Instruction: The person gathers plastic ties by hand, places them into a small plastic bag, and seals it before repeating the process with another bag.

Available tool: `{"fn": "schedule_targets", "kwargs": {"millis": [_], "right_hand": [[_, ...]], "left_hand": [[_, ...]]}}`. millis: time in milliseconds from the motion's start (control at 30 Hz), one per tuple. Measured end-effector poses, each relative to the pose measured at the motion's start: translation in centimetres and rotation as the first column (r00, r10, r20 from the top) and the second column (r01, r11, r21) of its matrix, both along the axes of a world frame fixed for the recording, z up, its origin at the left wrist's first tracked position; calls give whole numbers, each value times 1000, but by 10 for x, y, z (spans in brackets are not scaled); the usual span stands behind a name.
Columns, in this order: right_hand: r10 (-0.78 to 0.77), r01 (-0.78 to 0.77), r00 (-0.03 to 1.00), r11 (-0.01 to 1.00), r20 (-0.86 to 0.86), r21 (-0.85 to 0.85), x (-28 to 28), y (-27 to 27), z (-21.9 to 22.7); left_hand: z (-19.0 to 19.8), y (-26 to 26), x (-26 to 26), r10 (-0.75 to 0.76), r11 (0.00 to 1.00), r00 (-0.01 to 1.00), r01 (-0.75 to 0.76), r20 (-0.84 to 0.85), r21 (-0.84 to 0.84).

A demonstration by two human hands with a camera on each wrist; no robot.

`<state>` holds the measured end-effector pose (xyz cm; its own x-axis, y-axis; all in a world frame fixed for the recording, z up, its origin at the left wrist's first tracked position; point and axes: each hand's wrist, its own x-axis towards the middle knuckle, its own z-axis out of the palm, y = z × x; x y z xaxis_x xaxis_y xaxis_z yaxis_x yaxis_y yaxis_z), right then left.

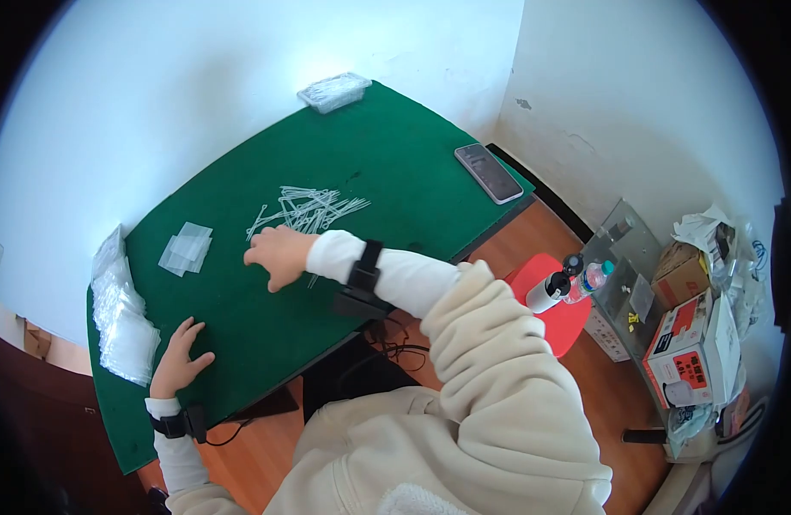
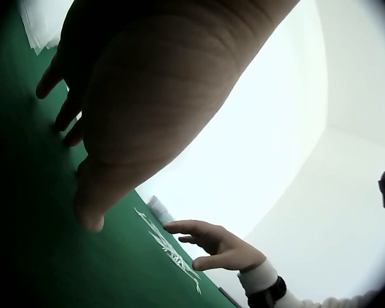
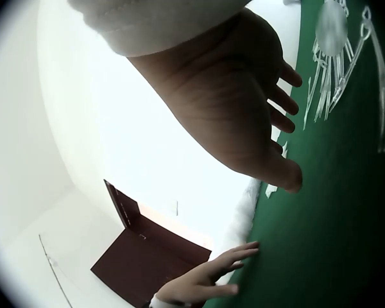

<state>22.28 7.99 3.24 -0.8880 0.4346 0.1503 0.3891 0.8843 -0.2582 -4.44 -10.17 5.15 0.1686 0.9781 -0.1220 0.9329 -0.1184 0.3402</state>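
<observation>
White walls [image 1: 618, 77] meet in a corner behind an orange-brown, wood-look floor [image 1: 545, 225]. Against one wall stands a table with a flat, dark green top [image 1: 258, 343], a plain surface that lets pale, see-through things stand out. Beyond its right end, a round red stool [image 1: 575, 324] bears a white bottle with a black cap [image 1: 544, 294] and a clear plastic bottle [image 1: 590, 281], perhaps put there to spare the table. Farther right is a white-and-red cardboard box [image 1: 683, 360]. An overlapping stack of clear plastic bags [image 1: 122, 322] runs along the table's left end, probably fanned so that single ones lift easily. Just beside it, the left hand [image 1: 177, 365] is at the table with fingers spread and thumb apart, gripping nothing. The right hand [image 1: 282, 256] is at the heap's near side, fingers and thumb parted, pinching nothing visible. A transparent plastic packet [image 1: 335, 92] lies by the far wall and a dark-screened phone [image 1: 490, 174] at the right end, both seemingly kept aside. A few small, square clear sleeves [image 1: 187, 249] overlap left of the right hand. Smallest are the thin, whitish sticks with looped ends [image 1: 309, 210], heaped loosely mid-table; whether the right fingertips touch any is hard to tell
</observation>
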Motion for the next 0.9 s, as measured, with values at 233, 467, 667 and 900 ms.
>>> {"fn": "schedule_targets", "kwargs": {"millis": [233, 467, 667, 900], "right_hand": [[15, -14, 1000, 1000, -18, 14, -33, 45, -23], [-29, 30, 998, 999, -48, 21, -22, 79, -37], [-218, 264, 954, 936, -205, 234, -15, 88, -52], [-358, 392, 909, 909, -215, 144, -14, 90, -48]], "left_hand": [[8, 0, 4, 33, 998, 999, -32, 23, -52], [8, 12, -6, 48, 999, 997, -47, 57, -16], [13, 39, -4, 135, 987, 986, -125, 96, -105], [19, 80, 33, 104, 987, 986, -87, 128, -135]]}}
